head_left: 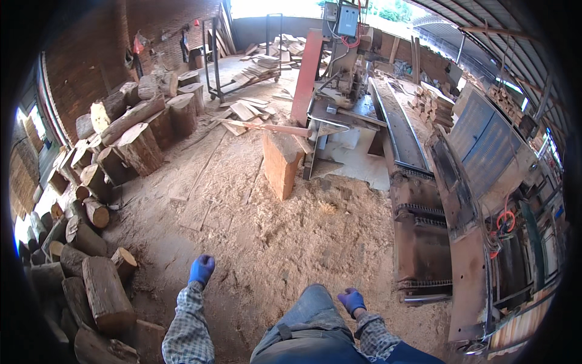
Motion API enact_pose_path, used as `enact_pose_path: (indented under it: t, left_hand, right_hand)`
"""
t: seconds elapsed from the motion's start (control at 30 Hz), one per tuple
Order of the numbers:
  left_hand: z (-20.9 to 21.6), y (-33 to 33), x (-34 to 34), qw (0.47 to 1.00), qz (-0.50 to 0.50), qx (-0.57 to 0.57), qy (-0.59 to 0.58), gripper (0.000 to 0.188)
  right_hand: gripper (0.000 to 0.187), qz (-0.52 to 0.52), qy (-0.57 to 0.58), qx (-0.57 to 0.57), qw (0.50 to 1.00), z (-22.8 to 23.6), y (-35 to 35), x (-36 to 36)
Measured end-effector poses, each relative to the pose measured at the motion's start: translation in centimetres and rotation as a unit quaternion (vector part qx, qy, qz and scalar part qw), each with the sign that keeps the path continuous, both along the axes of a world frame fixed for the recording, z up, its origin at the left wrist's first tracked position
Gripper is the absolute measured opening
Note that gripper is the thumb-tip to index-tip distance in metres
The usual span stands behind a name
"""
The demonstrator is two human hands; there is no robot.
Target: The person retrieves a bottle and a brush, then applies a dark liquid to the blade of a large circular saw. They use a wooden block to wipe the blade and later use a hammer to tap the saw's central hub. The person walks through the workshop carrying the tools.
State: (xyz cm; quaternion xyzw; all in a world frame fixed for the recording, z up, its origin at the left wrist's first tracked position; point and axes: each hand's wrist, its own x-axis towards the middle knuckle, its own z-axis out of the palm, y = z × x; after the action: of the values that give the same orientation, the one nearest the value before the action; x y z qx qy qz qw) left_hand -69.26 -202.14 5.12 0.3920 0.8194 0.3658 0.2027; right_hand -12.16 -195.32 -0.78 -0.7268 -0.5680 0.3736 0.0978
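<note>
My left hand (202,269), in a blue-purple glove, hangs over the sawdust-covered floor with its fingers curled in and nothing showing in them. Close to my right thigh, my right hand (351,300) wears the same kind of glove; its fingers are loosely closed, and I see nothing held. Neither hand touches anything. Nearest to the left hand is a short cut log (124,262) at the edge of a log pile. Ahead of me a squared wood block (282,167) stands on end beside a sawing machine (345,100), with a long thin board (267,126) across its top.
Logs (106,297) and upright stumps (139,147) line the left side. Along the right run a chain conveyor (424,236) and a metal cabinet (491,145). Loose planks (245,111) and a wheeled metal rack (212,60) are farther back. Sawdust (285,242) covers the floor.
</note>
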Motion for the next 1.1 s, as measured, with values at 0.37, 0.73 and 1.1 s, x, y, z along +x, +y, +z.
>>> enact_pose_path:
  t: [0.37,0.73,1.1]
  left_hand:
    - [-10.8,23.7,8.3,0.924,-0.148,-0.134,-0.327,0.035]
    - [-9.6,38.5,4.9,0.871,0.115,-0.248,-0.409,0.037]
    - [-8.8,49.1,8.2,0.889,0.097,-0.21,-0.396,0.038]
  right_hand:
    - [0.054,0.043,-0.019,0.41,0.911,2.1,54.2,-7.6]
    - [0.051,0.269,-0.33,0.249,0.87,12.2,111.0,-3.2]
    - [0.036,0.281,-0.409,0.157,0.854,17.7,107.6,-5.5]
